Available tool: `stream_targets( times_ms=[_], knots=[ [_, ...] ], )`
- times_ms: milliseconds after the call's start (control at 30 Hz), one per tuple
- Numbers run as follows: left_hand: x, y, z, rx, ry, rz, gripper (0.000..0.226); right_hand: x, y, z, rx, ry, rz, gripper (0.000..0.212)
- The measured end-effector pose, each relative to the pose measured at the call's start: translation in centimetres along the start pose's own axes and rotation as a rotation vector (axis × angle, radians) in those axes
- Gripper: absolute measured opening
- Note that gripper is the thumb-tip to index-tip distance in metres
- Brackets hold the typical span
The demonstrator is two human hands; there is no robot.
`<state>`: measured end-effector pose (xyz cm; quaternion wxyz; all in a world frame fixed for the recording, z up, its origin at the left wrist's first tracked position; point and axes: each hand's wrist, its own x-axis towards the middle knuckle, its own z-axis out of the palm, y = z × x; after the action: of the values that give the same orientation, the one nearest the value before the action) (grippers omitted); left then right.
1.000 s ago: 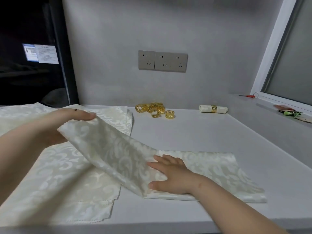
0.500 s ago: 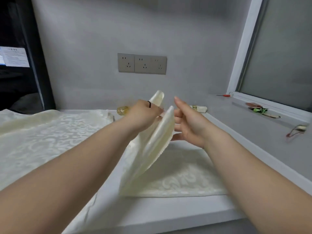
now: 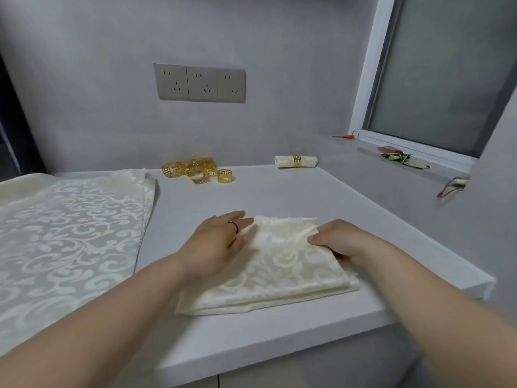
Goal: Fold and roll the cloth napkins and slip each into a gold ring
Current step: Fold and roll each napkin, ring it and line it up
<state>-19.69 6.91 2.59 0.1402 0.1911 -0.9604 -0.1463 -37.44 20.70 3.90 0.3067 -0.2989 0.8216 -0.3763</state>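
A cream damask napkin [image 3: 279, 264] lies folded into a thick square near the counter's front edge. My left hand [image 3: 218, 242] rests flat on its left side, fingers stretched toward the far-left corner. My right hand [image 3: 341, 239] sits at the napkin's right edge with fingers curled over the cloth and the thumb tucked beneath. Several gold rings [image 3: 198, 170] lie heaped by the back wall. One rolled napkin in a gold ring [image 3: 296, 161] lies to their right.
A stack of unfolded cream napkins [image 3: 67, 225] covers the counter's left part. The grey counter [image 3: 279, 191] ends at a corner on the right [image 3: 486, 284]. The window ledge holds a small red tool [image 3: 347, 136] and odd bits [image 3: 400, 158].
The napkin, held up between both hands half a second ago, now lies flat folded into a square. Both hands have come down onto it.
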Motion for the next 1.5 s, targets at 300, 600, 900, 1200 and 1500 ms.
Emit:
stream_targets(
  times_ms=[300, 600, 900, 1200, 1500],
  knots=[
    [0.2, -1.9, 2.1, 0.173, -0.194, -0.204, 0.048, 1.3, 1.4, -0.2, -0.116, 0.062, 0.006, 0.021],
    [0.1, -1.7, 2.5, 0.239, -0.182, -0.191, 0.049, 1.9, 1.7, 0.3, -0.239, 0.147, -0.070, 0.004],
    [-4.0, -1.4, 2.5, 0.272, -0.218, -0.106, 0.099, -1.6, -1.1, 6.3, -0.860, 0.259, -0.394, 0.041],
    [-4.6, -1.2, 3.0, 0.265, -0.212, -0.228, 0.083, -1.8, 1.6, 7.9, -0.817, 0.003, -0.342, 0.054],
    [-4.4, -1.5, 3.3, 0.273, -0.199, -0.222, 0.102, 0.8, -1.4, 5.5, -0.891, 0.299, -0.261, 0.056]
  ],
)
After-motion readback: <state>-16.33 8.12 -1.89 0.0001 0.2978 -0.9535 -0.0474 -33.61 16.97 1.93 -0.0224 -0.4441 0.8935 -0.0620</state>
